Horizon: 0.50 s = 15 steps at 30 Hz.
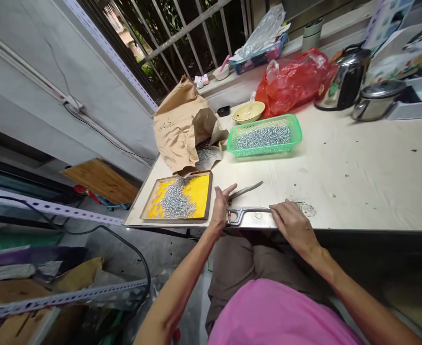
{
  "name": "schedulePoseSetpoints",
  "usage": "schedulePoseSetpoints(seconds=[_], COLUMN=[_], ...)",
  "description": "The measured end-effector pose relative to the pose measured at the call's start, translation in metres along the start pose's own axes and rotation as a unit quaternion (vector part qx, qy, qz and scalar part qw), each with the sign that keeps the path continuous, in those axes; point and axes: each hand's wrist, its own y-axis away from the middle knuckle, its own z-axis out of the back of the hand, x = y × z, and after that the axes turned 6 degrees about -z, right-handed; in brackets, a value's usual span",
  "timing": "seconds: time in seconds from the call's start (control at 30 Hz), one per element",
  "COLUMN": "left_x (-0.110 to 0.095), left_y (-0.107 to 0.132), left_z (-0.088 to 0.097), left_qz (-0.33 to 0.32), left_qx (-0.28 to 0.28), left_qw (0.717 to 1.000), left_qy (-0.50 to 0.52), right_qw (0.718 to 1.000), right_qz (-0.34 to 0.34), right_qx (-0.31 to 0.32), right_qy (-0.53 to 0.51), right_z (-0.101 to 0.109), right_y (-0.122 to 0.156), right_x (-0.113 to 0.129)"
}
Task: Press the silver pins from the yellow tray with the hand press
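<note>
A grey metal hand tool (248,211) with two long handles lies at the near edge of the white table (358,163). My left hand (221,205) rests at the tool's hinged end, fingers partly stretched upward, touching it. My right hand (292,221) lies palm down over the lower handle's other end, fingers curled onto it. A yellow tray (199,189) with a heap of small metal screws sits just left of my left hand. A green plastic basket (264,136) holding several screws stands farther back.
A torn brown paper bag (182,127) spilling screws stands behind the tray. A yellow bowl (248,112), a red plastic bag (293,79), a kettle (345,76) and a steel pot (378,98) line the back. Perforated metal rails (63,297) and cardboard lie at the lower left.
</note>
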Motion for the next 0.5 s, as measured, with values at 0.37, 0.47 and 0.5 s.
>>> schedulePoseSetpoints(seconds=[0.37, 0.47, 0.5], left_x=[-0.041, -0.037, -0.034], left_y=[0.004, 0.024, 0.030], left_z=[0.032, 0.037, 0.037], left_qz=[-0.072, -0.027, -0.008], left_qx=[-0.020, 0.006, 0.019], left_qw=[0.967, 0.930, 0.919], left_qy=[-0.245, -0.367, -0.395], right_qw=[0.999, 0.999, 0.998], right_qz=[-0.019, -0.003, 0.004], right_qx=[-0.006, -0.032, -0.040], right_qy=[0.028, 0.036, 0.039], right_z=[-0.008, -0.011, -0.012], right_y=[-0.006, -0.005, -0.005], right_x=[0.003, 0.003, 0.002])
